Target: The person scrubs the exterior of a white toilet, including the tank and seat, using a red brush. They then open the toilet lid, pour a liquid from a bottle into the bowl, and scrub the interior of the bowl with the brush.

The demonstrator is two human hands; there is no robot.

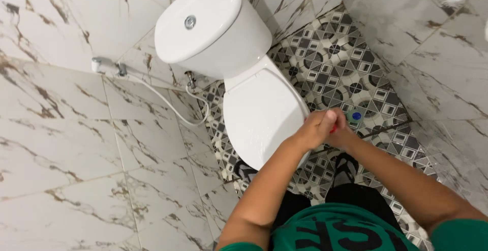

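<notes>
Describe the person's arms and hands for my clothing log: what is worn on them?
Both forearms are bare, with no gloves, watch or rings visible on the left hand or right hand. Short green sleeves show at the frame's bottom, part of a green T-shirt with black lettering. Fingers are clasped, partly hidden.

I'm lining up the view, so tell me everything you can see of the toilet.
The toilet is white and glossy, looking ceramic with a plastic lid. Its lid is shut. The tank stands against the marbled wall, with a round silver flush button on top. A white hose runs to a fitting beside it. The left hand and right hand meet clasped at the lid's edge.
</notes>
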